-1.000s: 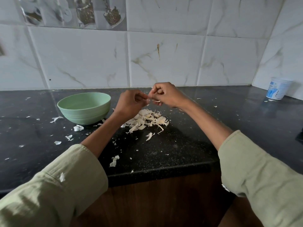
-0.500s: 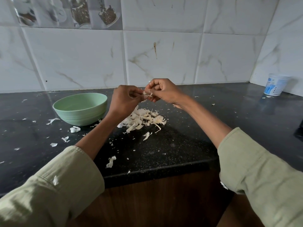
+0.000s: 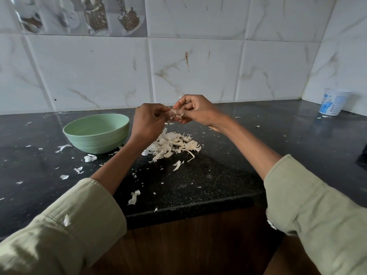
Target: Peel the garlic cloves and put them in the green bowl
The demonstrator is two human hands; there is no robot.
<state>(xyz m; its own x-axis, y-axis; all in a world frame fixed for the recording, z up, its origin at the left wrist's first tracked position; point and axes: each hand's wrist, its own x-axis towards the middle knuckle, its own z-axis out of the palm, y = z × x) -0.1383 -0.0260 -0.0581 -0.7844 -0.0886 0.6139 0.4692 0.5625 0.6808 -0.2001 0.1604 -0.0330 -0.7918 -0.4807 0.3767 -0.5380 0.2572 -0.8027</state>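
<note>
Left hand (image 3: 148, 121) and right hand (image 3: 195, 111) raised together, both pinching one garlic clove (image 3: 175, 113), above peel pile (image 3: 174, 144) on black surface (image 3: 228, 167), green bowl (image 3: 97, 132) just left.

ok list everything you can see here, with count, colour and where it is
bowl: one, pale green, on the counter left of the hands; what it holds cannot be seen
garlic clove: one, whitish, held between both hands above the pile
pile of garlic skins: one, off-white, on the counter below the hands
loose skin bits: many, white, scattered over the counter, mostly near the bowl
plastic cup: one, white and blue, far right corner by the wall
counter: one, black speckled, wood front below
wall tiles: white marble pattern, behind the counter
sleeves: two, light green, bottom corners
left hand: pinches the clove
right hand: pinches the clove
</note>
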